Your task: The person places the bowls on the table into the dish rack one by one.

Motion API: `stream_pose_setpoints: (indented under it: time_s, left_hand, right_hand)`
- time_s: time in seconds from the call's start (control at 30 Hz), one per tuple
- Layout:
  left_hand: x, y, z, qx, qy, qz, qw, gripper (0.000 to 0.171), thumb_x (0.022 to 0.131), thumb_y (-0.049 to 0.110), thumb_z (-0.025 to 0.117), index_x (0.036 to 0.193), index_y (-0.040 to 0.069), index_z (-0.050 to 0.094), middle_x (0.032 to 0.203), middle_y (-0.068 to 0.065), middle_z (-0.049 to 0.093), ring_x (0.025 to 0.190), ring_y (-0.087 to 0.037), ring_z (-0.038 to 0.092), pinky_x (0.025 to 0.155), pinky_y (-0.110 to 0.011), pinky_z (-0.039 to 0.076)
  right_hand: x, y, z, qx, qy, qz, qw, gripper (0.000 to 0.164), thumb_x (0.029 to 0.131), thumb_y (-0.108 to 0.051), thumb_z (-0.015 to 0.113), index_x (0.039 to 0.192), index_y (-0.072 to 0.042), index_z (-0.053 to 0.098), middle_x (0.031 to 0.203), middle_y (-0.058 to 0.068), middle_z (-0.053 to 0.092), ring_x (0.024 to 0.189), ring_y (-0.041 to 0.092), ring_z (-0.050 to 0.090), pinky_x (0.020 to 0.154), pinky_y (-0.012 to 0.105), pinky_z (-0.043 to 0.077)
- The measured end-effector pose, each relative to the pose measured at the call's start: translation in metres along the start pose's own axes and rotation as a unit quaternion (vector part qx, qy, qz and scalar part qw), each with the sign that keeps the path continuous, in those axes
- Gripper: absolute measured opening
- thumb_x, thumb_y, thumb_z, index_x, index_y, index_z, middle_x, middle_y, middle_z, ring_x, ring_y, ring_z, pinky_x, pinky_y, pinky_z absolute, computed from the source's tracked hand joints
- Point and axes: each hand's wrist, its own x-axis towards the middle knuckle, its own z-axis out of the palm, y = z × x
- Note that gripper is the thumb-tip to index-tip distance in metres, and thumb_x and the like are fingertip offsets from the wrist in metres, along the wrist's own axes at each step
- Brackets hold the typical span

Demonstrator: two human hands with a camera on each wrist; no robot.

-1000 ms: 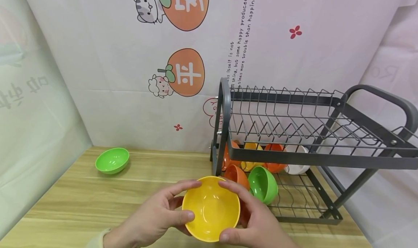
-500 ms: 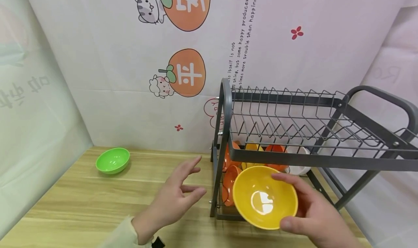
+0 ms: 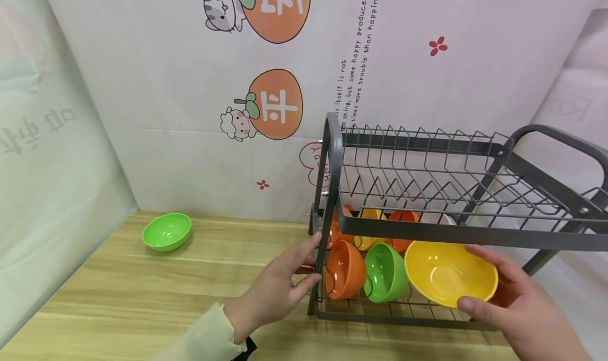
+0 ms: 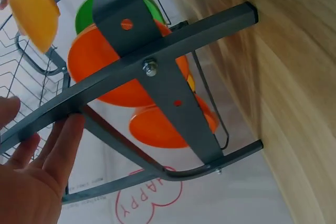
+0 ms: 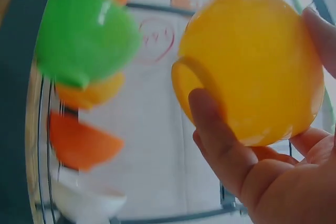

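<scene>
My right hand holds a yellow bowl, thumb at the rim and fingers round its outside. The bowl tilts with its inside towards the head camera, under the upper tier's front edge, right of a green bowl. In the right wrist view, a finger touches the yellow bowl's foot. My left hand is at the left post of the dark dish rack. In the left wrist view, its nearly straight fingers touch the post; the thumb lies apart.
An orange bowl stands on the lower tier beside the green one. Behind are another orange bowl, a yellow bowl, a red-orange bowl and a partly hidden white bowl. Another green bowl sits on the wooden table.
Both hands held the yellow bowl at first. My left hand let go and came to the rack's post, while my right hand carried the bowl rightwards to the lower tier.
</scene>
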Motion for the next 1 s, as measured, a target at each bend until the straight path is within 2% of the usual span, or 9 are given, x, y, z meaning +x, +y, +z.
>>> stream_pose_setpoints:
  time_s: [0.07,0.17,0.27,0.37,0.43,0.5,0.63,0.87,1.0]
  left_hand:
    - [0.001,-0.003,0.002,0.011,0.013,0.014,0.9998,0.088,0.087,-0.009,0.071,0.159,0.015,0.025,0.13,-0.013,0.056,0.093,-0.017,0.067,0.082,-0.024,0.057]
    - [0.002,-0.006,0.005,0.026,0.024,0.021,0.9991,0.089,0.087,-0.009,0.071,0.159,0.016,0.026,0.127,-0.013,0.059,0.091,-0.016,0.068,0.08,-0.021,0.056]
    - [0.004,-0.008,0.007,0.023,0.027,0.017,0.9992,0.088,0.087,-0.009,0.071,0.159,0.016,0.027,0.128,-0.015,0.059,0.094,-0.018,0.068,0.08,-0.02,0.056]
    - [0.003,-0.009,0.009,0.019,0.029,0.011,0.9993,0.087,0.088,-0.011,0.069,0.159,0.016,0.026,0.128,-0.016,0.059,0.097,-0.02,0.067,0.079,-0.018,0.055]
    - [0.003,-0.01,0.011,0.019,0.03,0.01,0.9993,0.087,0.088,-0.011,0.068,0.159,0.017,0.026,0.126,-0.016,0.06,0.097,-0.02,0.067,0.078,-0.018,0.055]
    - [0.002,-0.01,0.012,0.026,0.032,0.01,0.9991,0.088,0.089,-0.011,0.068,0.16,0.017,0.025,0.123,-0.015,0.06,0.096,-0.02,0.067,0.077,-0.017,0.055]
    - [0.001,-0.01,0.013,0.037,0.032,0.008,0.9987,0.088,0.089,-0.011,0.067,0.16,0.018,0.024,0.119,-0.014,0.061,0.094,-0.019,0.066,0.075,-0.016,0.055]
    - [0.0,-0.01,0.014,0.048,0.031,0.008,0.9983,0.089,0.089,-0.012,0.067,0.16,0.019,0.023,0.117,-0.013,0.061,0.091,-0.018,0.066,0.074,-0.015,0.055]
    - [-0.001,-0.008,0.014,0.051,0.032,0.006,0.9982,0.089,0.089,-0.011,0.067,0.16,0.019,0.022,0.116,-0.012,0.062,0.09,-0.017,0.066,0.073,-0.015,0.055]
  right_hand:
    - [0.004,0.0,-0.006,-0.042,0.017,0.014,0.999,0.084,0.094,-0.021,0.072,0.154,0.0,0.018,0.142,0.026,0.035,0.098,0.021,0.06,0.073,0.028,0.059]
    - [0.011,0.002,-0.011,-0.131,0.048,0.025,0.99,0.091,0.09,-0.038,0.075,0.152,0.003,0.023,0.134,0.029,0.043,0.091,0.03,0.062,0.064,0.026,0.058]
    - [0.017,0.01,-0.01,-0.206,0.078,-0.013,0.975,0.094,0.082,-0.046,0.081,0.148,0.002,0.035,0.131,0.028,0.047,0.092,0.035,0.06,0.06,0.027,0.057]
    - [0.023,0.022,-0.004,-0.251,0.09,-0.064,0.962,0.095,0.075,-0.047,0.085,0.145,0.001,0.043,0.14,0.032,0.041,0.105,0.05,0.053,0.071,0.043,0.06]
    - [0.027,0.029,0.001,-0.27,0.088,-0.081,0.955,0.099,0.071,-0.048,0.088,0.145,0.001,0.044,0.146,0.036,0.033,0.112,0.057,0.046,0.078,0.054,0.057]
    - [0.03,0.036,0.006,-0.282,0.074,-0.077,0.953,0.102,0.069,-0.048,0.089,0.146,0.001,0.043,0.151,0.037,0.025,0.119,0.063,0.038,0.084,0.068,0.048]
    - [0.036,0.043,0.014,-0.3,0.055,-0.084,0.949,0.1,0.065,-0.039,0.093,0.145,0.0,0.046,0.154,0.033,0.023,0.124,0.064,0.033,0.089,0.076,0.037]
    - [0.042,0.047,0.027,-0.317,0.061,-0.156,0.933,0.095,0.056,-0.028,0.097,0.137,-0.003,0.054,0.147,0.031,0.037,0.12,0.06,0.041,0.087,0.074,0.042]
    - [0.044,0.042,0.032,-0.335,0.054,-0.155,0.928,0.094,0.057,-0.027,0.097,0.137,-0.004,0.055,0.147,0.029,0.038,0.119,0.058,0.042,0.088,0.074,0.042]
